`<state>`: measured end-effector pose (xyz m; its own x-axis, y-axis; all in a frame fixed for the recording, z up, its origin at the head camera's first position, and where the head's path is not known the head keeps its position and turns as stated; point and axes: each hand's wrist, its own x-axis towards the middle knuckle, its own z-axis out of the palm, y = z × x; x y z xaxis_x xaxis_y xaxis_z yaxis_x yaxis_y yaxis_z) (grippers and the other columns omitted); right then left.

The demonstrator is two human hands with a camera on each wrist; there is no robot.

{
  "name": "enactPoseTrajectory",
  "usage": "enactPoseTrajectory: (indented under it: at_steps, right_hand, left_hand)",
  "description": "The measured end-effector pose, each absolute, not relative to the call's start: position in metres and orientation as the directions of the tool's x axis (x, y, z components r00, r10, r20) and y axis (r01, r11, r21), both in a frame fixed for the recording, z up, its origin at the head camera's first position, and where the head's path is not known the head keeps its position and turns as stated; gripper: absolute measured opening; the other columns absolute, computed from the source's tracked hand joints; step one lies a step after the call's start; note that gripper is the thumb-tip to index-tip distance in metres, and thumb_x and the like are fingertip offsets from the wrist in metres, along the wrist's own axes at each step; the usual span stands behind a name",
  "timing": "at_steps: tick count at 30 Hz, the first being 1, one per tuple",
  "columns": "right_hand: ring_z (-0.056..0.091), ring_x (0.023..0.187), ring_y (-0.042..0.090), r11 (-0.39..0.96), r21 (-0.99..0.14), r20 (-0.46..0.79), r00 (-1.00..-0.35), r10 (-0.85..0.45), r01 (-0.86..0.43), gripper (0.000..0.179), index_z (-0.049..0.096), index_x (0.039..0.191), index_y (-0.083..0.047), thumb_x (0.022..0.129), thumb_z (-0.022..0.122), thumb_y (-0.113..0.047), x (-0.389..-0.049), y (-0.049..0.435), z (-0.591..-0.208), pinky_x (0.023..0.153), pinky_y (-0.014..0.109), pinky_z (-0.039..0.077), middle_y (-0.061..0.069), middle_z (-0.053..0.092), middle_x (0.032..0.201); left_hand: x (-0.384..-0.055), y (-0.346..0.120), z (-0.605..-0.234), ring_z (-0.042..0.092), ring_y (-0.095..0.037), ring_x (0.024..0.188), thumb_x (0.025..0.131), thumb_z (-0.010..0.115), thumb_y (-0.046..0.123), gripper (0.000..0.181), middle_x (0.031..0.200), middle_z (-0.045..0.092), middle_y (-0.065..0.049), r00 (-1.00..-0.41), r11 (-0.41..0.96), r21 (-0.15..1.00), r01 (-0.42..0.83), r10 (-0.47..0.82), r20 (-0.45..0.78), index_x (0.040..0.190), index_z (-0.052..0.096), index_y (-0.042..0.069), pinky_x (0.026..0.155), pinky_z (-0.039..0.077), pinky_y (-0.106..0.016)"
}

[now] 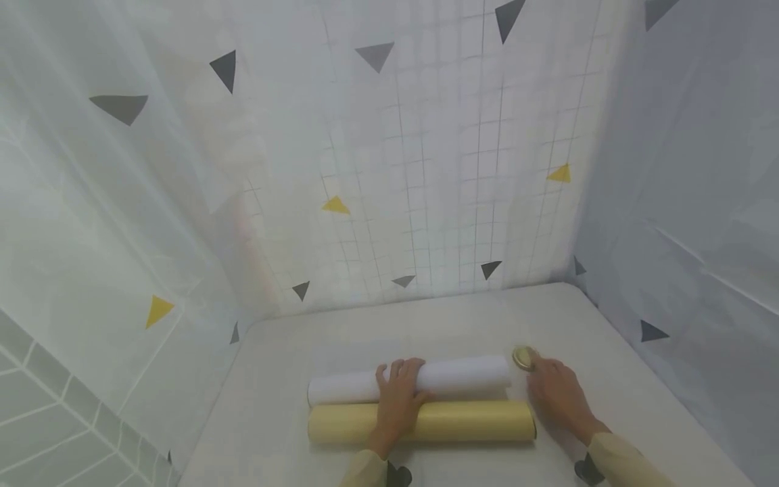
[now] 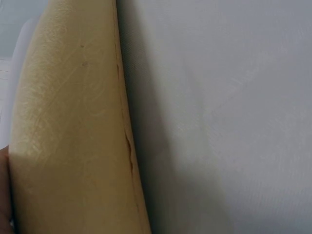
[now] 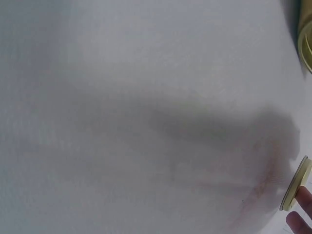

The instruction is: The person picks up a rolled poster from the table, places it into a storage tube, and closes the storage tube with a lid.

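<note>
A white paper roll [image 1: 462, 376] lies crosswise on the white-covered surface, and my left hand [image 1: 399, 399] grips it near its middle, fingers bent over the far side. Closer to me and parallel runs a yellow-tan cardboard tube [image 1: 475, 421], beneath my left wrist. The left wrist view shows this tube [image 2: 73, 117] large, with a split seam and a sliver of the hand [image 2: 4, 190]. Off the right ends of both, my right hand [image 1: 556, 392] pinches a round gold lid [image 1: 523, 358]. In the right wrist view the lid [image 3: 295, 185] stands on edge at the fingertips [image 3: 304, 197].
The tube's hollow right end [image 3: 307, 46] shows at the right wrist view's upper corner. Pale sheeting [image 1: 438, 155] with grey and yellow triangles rises behind the work surface [image 1: 456, 321], with more sheeting [image 1: 700, 203] on the right and left.
</note>
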<state>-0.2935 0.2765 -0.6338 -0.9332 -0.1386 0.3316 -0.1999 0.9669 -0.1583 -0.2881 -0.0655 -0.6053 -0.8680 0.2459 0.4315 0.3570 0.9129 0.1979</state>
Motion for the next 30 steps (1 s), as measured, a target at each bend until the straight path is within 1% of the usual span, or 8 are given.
enactPoseTrajectory:
  at_steps: [4, 8, 12, 16, 19, 23, 26, 30]
  right_hand:
    - [0.06, 0.109, 0.042, 0.966, -0.19, 0.32, -0.941, -0.111, -0.178, 0.062, 0.042, 0.15, 0.005, 0.094, 0.06, -0.013, -0.294, 0.277, -0.632, 0.095, 0.061, 0.048, 0.025, 0.065, 0.117]
    - [0.059, 0.092, 0.033, 0.969, -0.174, 0.338, -0.935, -0.107, -0.174, 0.062, 0.048, 0.145, 0.006, 0.088, 0.066, -0.012, -0.293, 0.278, -0.634, 0.082, 0.054, 0.051, 0.018, 0.064, 0.101]
    - [0.062, 0.1, 0.042, 0.963, -0.18, 0.415, -0.903, -0.112, -0.202, 0.057, 0.056, 0.137, 0.004, 0.085, 0.073, -0.014, -0.291, 0.281, -0.639, 0.083, 0.059, 0.052, 0.026, 0.063, 0.116]
    - [0.058, 0.121, 0.052, 0.947, -0.21, 0.444, -0.887, -0.129, -0.243, 0.058, 0.055, 0.138, 0.003, 0.086, 0.074, -0.014, -0.289, 0.282, -0.643, 0.097, 0.067, 0.048, 0.032, 0.056, 0.139]
    - [0.055, 0.128, 0.051, 0.933, -0.249, 0.424, -0.895, -0.136, -0.259, 0.057, 0.051, 0.141, 0.005, 0.091, 0.071, -0.013, -0.289, 0.283, -0.645, 0.106, 0.066, 0.044, 0.031, 0.056, 0.142]
    - [0.054, 0.129, 0.049, 0.925, -0.283, 0.374, -0.917, -0.139, -0.255, 0.054, 0.045, 0.146, 0.005, 0.098, 0.063, -0.012, -0.289, 0.285, -0.648, 0.11, 0.065, 0.042, 0.03, 0.057, 0.14]
    - [0.057, 0.124, 0.05, 0.93, -0.274, 0.356, -0.924, -0.138, -0.245, 0.056, 0.043, 0.147, 0.004, 0.097, 0.064, -0.012, -0.291, 0.286, -0.648, 0.105, 0.065, 0.046, 0.033, 0.056, 0.137]
    - [0.064, 0.105, 0.048, 0.935, -0.257, 0.372, -0.918, -0.137, -0.244, 0.064, 0.045, 0.146, 0.005, 0.088, 0.07, -0.007, -0.295, 0.285, -0.646, 0.086, 0.06, 0.056, 0.036, 0.056, 0.13]
  left_hand:
    - [-0.288, -0.066, -0.603, 0.055, -0.02, 0.126, 0.079, 0.077, 0.05, 0.065, 0.135, 0.065, 0.008, -0.87, 0.906, 0.217, 0.365, 0.248, 0.426, 0.135, 0.058, 0.022, 0.112, 0.03, -0.059]
    - [-0.289, -0.066, -0.604, 0.055, -0.019, 0.127, 0.081, 0.075, 0.053, 0.065, 0.137, 0.065, 0.009, -0.884, 0.907, 0.23, 0.353, 0.243, 0.4, 0.136, 0.057, 0.022, 0.112, 0.029, -0.059]
    - [-0.29, -0.065, -0.606, 0.055, -0.019, 0.128, 0.081, 0.074, 0.054, 0.066, 0.137, 0.065, 0.009, -0.888, 0.912, 0.22, 0.348, 0.244, 0.391, 0.136, 0.057, 0.023, 0.113, 0.03, -0.058]
    - [-0.29, -0.065, -0.606, 0.055, -0.019, 0.128, 0.081, 0.073, 0.056, 0.066, 0.137, 0.065, 0.009, -0.883, 0.914, 0.208, 0.349, 0.246, 0.401, 0.136, 0.056, 0.024, 0.113, 0.03, -0.058]
    - [-0.289, -0.066, -0.605, 0.055, -0.018, 0.128, 0.082, 0.072, 0.056, 0.066, 0.136, 0.065, 0.01, -0.876, 0.911, 0.205, 0.357, 0.25, 0.413, 0.137, 0.056, 0.024, 0.113, 0.03, -0.058]
    - [-0.289, -0.066, -0.606, 0.055, -0.018, 0.127, 0.082, 0.072, 0.056, 0.065, 0.136, 0.065, 0.01, -0.867, 0.908, 0.2, 0.367, 0.256, 0.428, 0.136, 0.056, 0.024, 0.111, 0.031, -0.058]
    - [-0.288, -0.066, -0.605, 0.055, -0.018, 0.126, 0.081, 0.073, 0.055, 0.065, 0.135, 0.065, 0.009, -0.862, 0.908, 0.195, 0.37, 0.258, 0.436, 0.135, 0.056, 0.024, 0.11, 0.032, -0.058]
    - [-0.287, -0.066, -0.603, 0.055, -0.018, 0.126, 0.081, 0.073, 0.055, 0.065, 0.135, 0.065, 0.009, -0.865, 0.913, 0.186, 0.364, 0.257, 0.431, 0.136, 0.056, 0.023, 0.11, 0.032, -0.057]
